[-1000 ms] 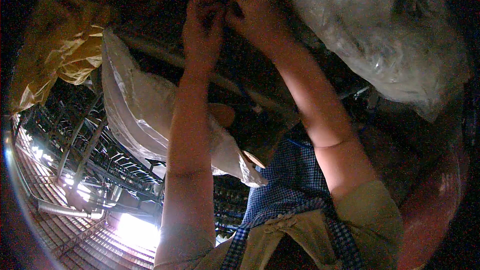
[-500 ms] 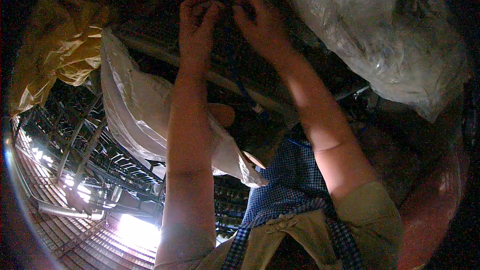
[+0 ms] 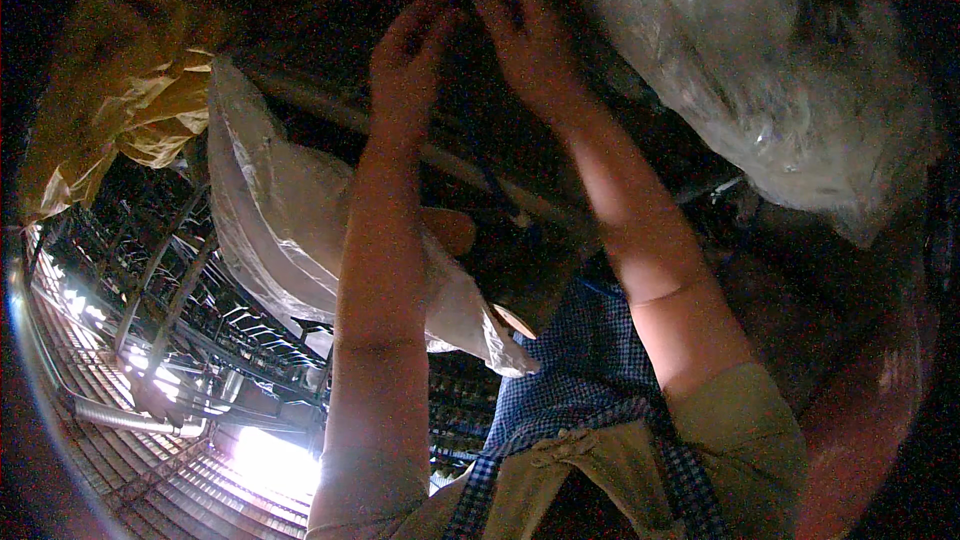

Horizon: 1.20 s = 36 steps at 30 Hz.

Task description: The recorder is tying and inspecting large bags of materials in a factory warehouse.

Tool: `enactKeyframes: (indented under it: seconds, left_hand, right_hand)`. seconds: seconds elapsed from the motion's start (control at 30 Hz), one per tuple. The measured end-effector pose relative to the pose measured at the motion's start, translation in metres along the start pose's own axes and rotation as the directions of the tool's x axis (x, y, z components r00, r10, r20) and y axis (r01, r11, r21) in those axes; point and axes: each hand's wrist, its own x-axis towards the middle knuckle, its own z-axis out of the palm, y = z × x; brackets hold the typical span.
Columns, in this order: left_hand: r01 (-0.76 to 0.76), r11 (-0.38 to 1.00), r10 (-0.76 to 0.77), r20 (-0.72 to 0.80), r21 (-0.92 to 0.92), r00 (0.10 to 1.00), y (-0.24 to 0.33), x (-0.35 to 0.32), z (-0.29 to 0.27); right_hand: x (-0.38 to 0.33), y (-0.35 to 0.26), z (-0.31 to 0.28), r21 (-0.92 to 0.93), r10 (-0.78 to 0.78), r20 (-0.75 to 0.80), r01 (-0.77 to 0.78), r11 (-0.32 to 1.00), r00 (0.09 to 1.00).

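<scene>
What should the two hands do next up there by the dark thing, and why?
Probably pinch and work the dark material between the fingertips. The left hand and right hand are both raised to it, fingers curled, almost meeting at one spot. What they grip is too dark to tell. The clear plastic bag and white bag hang untouched beside them.

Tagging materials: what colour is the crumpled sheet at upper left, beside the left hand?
Yellow-tan, crinkled plastic sheet, best seen in the head view; the left hand is apart from it.
</scene>
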Motion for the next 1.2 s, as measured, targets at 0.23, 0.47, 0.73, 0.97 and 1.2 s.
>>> enactKeyframes:
  seconds: [0.23, 0.47, 0.73, 0.97, 1.2]
  left_hand:
    - [-0.309, 0.889, 0.322, 0.019, 0.339, 0.947, -0.013, -0.003, 0.004]
    - [-0.375, 0.832, 0.381, 0.071, 0.408, 0.922, -0.001, -0.011, 0.007]
    - [-0.366, 0.472, 0.436, 0.149, 0.802, 0.888, 0.003, -0.011, 0.005]
    - [-0.351, 0.487, 0.386, 0.163, 0.8, 0.908, 0.005, -0.015, 0.005]
    - [-0.315, 0.481, 0.34, 0.157, 0.818, 0.927, 0.003, -0.015, 0.007]
  right_hand:
    - [0.007, 0.006, 0.022, 0.111, -0.106, 0.025, 0.103, 0.989, 0.994]
    - [0.021, 0.026, 0.015, 0.413, 0.306, 0.127, -0.331, 0.849, 0.944]
    - [-0.012, 0.011, 0.009, 0.205, 0.156, 0.146, -0.184, 0.961, 0.977]
    - [-0.006, 0.009, 0.001, 0.318, 0.234, 0.209, -0.292, 0.902, 0.95]
    - [-0.022, -0.014, 0.009, -0.007, -0.057, -0.035, 0.057, 0.998, 0.998]
